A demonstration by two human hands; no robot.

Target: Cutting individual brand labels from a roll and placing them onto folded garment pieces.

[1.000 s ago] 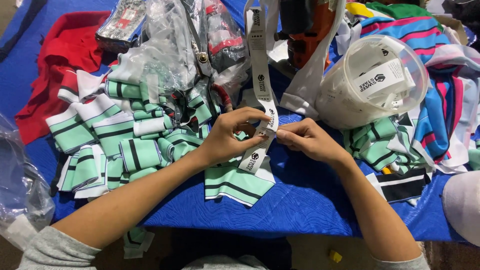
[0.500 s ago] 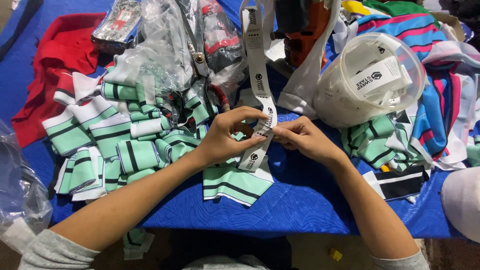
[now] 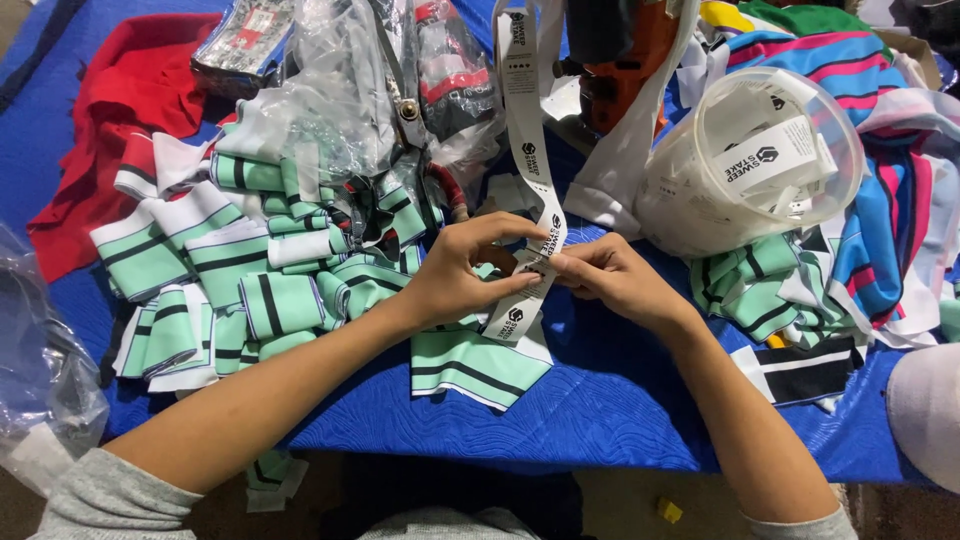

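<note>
A long white strip of printed labels hangs down from the top of the view to the middle of the table. My left hand pinches the strip from the left near its lower end. My right hand pinches it from the right at the same spot, fingertips touching the left ones. Under both hands lies a mint-green knit piece with black and white stripes on the blue cloth-covered table.
A heap of mint-green striped knit pieces lies left. Clear plastic bags and a red cloth sit behind it. A clear tub of labels stands at right, beside colourful striped fabric.
Both hands have stayed on the label strip at the same spot; only the fingers shifted slightly.
</note>
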